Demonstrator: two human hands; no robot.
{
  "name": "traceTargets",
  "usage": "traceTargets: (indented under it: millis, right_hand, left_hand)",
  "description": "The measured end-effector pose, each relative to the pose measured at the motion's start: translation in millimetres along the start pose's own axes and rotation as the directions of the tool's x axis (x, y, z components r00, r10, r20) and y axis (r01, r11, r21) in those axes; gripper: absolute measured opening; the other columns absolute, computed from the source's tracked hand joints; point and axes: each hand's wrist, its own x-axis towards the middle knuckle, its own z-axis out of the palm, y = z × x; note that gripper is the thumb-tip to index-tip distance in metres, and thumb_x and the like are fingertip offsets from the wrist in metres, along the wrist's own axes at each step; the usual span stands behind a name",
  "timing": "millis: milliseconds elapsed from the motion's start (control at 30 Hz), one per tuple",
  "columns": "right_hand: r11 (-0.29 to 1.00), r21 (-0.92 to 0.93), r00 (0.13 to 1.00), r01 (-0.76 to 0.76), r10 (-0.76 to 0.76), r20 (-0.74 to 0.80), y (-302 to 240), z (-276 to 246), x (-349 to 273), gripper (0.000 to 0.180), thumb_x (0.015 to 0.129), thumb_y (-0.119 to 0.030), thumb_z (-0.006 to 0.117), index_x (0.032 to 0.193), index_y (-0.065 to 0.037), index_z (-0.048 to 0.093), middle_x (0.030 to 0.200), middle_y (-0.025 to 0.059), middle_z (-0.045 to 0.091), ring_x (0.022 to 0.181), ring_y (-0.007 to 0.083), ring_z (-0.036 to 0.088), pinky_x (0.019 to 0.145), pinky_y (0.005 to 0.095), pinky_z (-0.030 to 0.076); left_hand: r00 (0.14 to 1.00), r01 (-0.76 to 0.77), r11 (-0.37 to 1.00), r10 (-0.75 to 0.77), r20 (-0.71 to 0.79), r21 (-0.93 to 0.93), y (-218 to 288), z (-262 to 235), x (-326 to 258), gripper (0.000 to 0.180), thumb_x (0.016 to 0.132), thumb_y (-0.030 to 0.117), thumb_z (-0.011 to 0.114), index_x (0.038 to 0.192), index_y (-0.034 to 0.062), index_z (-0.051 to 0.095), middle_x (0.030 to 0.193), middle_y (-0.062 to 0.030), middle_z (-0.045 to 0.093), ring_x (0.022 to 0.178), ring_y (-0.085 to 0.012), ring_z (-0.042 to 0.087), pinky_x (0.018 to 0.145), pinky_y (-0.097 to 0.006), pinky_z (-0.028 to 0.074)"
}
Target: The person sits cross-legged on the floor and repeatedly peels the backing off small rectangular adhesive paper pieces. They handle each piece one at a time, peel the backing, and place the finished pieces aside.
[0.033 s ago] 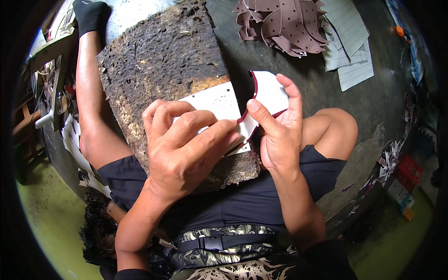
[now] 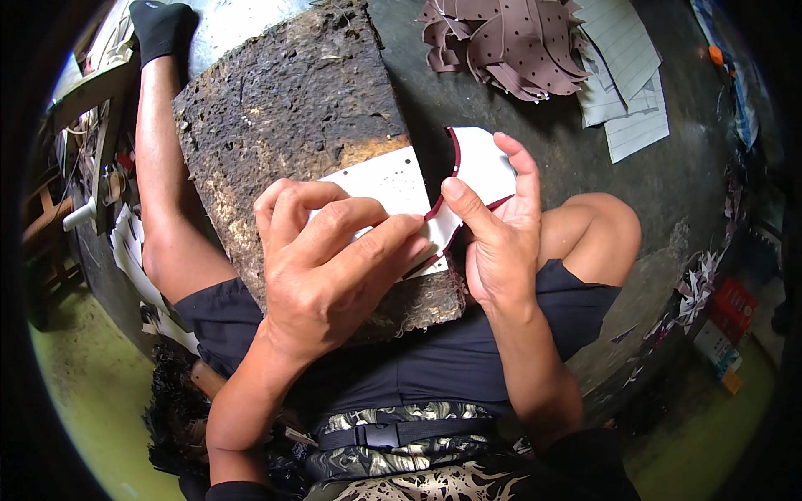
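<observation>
Between my two hands is a curved white piece with dark red edging (image 2: pixel 484 163), wide at its far end and narrow at the near one. My right hand (image 2: pixel 505 238) grips it, thumb on top and fingers mostly hidden behind. The closed fingertips of my left hand (image 2: pixel 330 250) pinch its narrow end. Beneath the left hand, a white sheet with small dark dots (image 2: pixel 384 182) lies on a rough, dark, worn board (image 2: pixel 288 108). The left hand covers part of that sheet.
Brown strips with dark dots (image 2: pixel 522 46) lie heaped at the far right, beside lined paper sheets (image 2: pixel 635 125). My legs flank the board, the left one stretched out. Paper scraps (image 2: pixel 697 288) and a red box (image 2: pixel 735 309) are at the right edge.
</observation>
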Motion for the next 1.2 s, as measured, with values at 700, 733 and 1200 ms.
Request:
traceTargets:
  millis: [700, 733, 1200]
  right_hand:
    - [1.000, -0.014, 0.999, -0.007, 0.007, -0.033, 16, -16, 8, 0.068, 0.098, 0.012, 0.086, 0.155, -0.007, 0.055, 0.134, 0.0087, 0.069, 0.121, 0.0151, 0.068, 0.107, 0.0324, 0.060]
    - [1.000, -0.014, 0.999, -0.004, 0.004, -0.035, 17, -17, 9, 0.068, 0.098, 0.013, 0.086, 0.155, -0.007, 0.055, 0.134, 0.0088, 0.069, 0.121, 0.0152, 0.068, 0.107, 0.0324, 0.060]
    - [1.000, 0.010, 0.996, -0.002, 0.003, -0.084, 19, -22, 11, 0.065, 0.100, 0.014, 0.083, 0.154, -0.007, 0.055, 0.133, 0.0099, 0.072, 0.118, 0.0159, 0.070, 0.106, 0.0328, 0.061]
  left_hand:
    - [1.000, 0.007, 1.000, -0.007, 0.012, -0.004, 0, 0, 3, 0.031, 0.078, 0.025, 0.101, 0.106, 0.0208, 0.087, 0.103, 0.0056, 0.073, 0.097, -0.0212, 0.066, 0.097, -0.044, 0.042]
    - [1.000, 0.008, 1.000, -0.008, 0.011, -0.005, 0, 0, 3, 0.031, 0.078, 0.025, 0.101, 0.106, 0.0209, 0.087, 0.103, 0.0056, 0.074, 0.097, -0.0211, 0.066, 0.096, -0.044, 0.042]
    - [0.998, -0.053, 0.995, 0.056, -0.024, 0.084, 1, 3, 0, 0.028, 0.081, 0.031, 0.100, 0.104, 0.0234, 0.087, 0.104, 0.0078, 0.074, 0.098, -0.0205, 0.065, 0.097, -0.047, 0.043]
